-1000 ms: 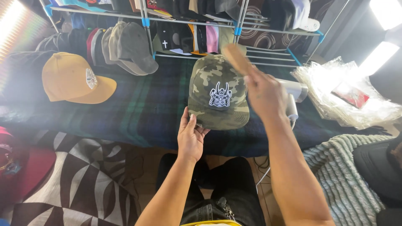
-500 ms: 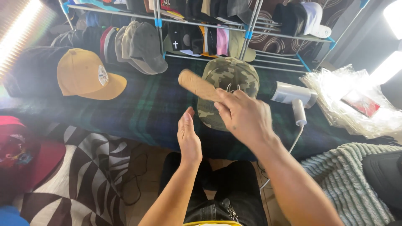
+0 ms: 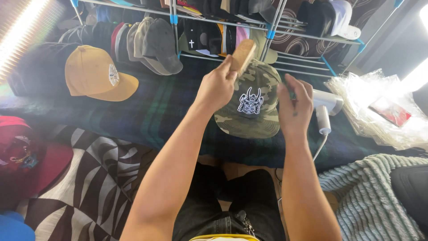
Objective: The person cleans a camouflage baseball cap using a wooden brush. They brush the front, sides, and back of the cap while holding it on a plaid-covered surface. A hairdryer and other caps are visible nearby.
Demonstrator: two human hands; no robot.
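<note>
A camouflage cap (image 3: 263, 118) with a white embroidered emblem lies on a dark green plaid cloth (image 3: 169, 111). My left hand (image 3: 217, 89) grips a pale wooden brush (image 3: 243, 56) and holds it above the cap's back left edge. My right hand (image 3: 294, 107) hovers at the cap's right side, fingers apart and holding nothing.
A yellow cap (image 3: 96, 73) lies at the left. A wire rack (image 3: 272, 31) with several caps runs along the back. A white handheld steamer (image 3: 325, 107) and clear plastic bags (image 3: 383, 107) lie at the right. A red cap (image 3: 22, 151) sits low left, a grey knitted blanket (image 3: 370, 196) low right.
The brush has passed from my right hand to my left hand. My left hand rose to the cap's upper left, and my right hand moved, now empty, to the cap's right side.
</note>
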